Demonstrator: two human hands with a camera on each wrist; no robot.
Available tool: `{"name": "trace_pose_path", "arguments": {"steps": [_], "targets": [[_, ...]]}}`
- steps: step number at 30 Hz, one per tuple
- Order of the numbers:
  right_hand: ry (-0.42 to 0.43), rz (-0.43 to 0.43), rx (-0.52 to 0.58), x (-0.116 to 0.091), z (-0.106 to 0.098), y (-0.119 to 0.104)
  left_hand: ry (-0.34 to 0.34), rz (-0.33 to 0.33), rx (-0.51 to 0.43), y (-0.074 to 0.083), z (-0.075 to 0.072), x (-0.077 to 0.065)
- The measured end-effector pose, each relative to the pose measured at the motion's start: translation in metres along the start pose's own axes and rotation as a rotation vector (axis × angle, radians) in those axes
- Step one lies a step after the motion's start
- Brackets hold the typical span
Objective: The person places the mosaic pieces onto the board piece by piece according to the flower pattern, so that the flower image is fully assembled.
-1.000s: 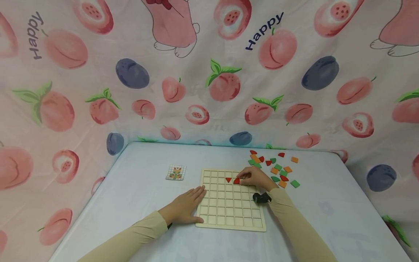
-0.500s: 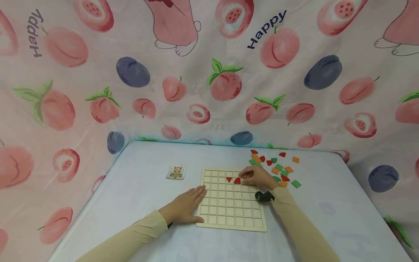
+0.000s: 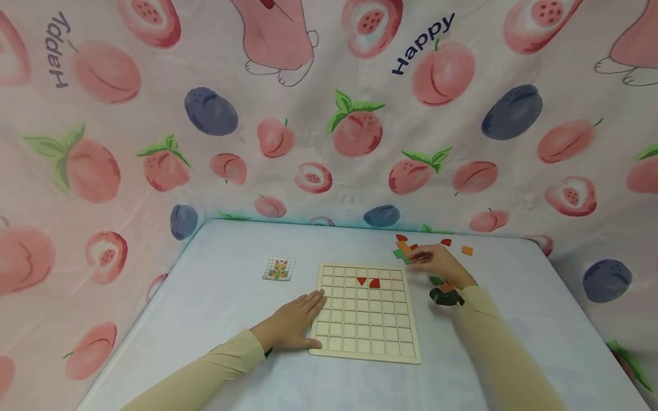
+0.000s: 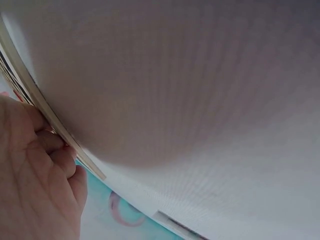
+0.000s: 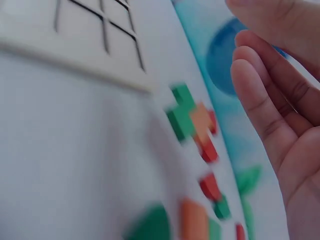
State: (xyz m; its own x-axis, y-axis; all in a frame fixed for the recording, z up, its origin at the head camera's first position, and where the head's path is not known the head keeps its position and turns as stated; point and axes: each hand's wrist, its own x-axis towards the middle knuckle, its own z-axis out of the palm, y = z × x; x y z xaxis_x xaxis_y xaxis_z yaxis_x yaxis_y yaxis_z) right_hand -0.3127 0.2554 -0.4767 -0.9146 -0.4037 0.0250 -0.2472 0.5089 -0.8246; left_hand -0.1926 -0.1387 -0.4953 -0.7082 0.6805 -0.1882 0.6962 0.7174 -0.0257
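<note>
My left hand (image 3: 292, 322) lies along the left edge of a pale wooden grid board (image 3: 362, 342), its fingers extended over the rim. In the left wrist view, the fingertips touch the board's edge (image 4: 60, 127). On the board are a red triangle piece (image 3: 362, 281) and a red quarter-round piece (image 3: 374, 283). My right hand (image 3: 439, 262) hovers over the scattered pieces beyond the board's right side. In the right wrist view, its fingers (image 5: 255, 95) are nearly straight, thumb apart, with nothing between them. Below them lie green pieces (image 5: 181, 120) and an orange piece (image 5: 200, 120).
A small pattern card (image 3: 279, 268) with a flower-like design lies left of the board. More pieces, including an orange square (image 3: 467, 250) and a red quarter-round (image 3: 446, 242), lie near the table's back edge. A fruit-printed cloth (image 3: 329, 103) hangs behind the table.
My right hand has left the red quarter-round piece on the board and moved right and back over the loose pieces. The left hand stays on the board's edge.
</note>
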Motion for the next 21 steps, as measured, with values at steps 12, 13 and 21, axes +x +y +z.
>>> {"name": "trace_pose_path", "arguments": {"steps": [12,13,21], "targets": [[0.05,0.061,-0.096,-0.042,-0.043,0.02,-0.009,-0.006,0.014,0.0,0.0,0.001],[0.054,0.063,-0.101,-0.045,-0.044,0.022,-0.009,-0.006,0.014,0.0,0.0,0.001],[0.062,0.169,-0.18,-0.056,-0.048,0.044,-0.006,-0.004,0.022,0.001,-0.001,0.0]]}}
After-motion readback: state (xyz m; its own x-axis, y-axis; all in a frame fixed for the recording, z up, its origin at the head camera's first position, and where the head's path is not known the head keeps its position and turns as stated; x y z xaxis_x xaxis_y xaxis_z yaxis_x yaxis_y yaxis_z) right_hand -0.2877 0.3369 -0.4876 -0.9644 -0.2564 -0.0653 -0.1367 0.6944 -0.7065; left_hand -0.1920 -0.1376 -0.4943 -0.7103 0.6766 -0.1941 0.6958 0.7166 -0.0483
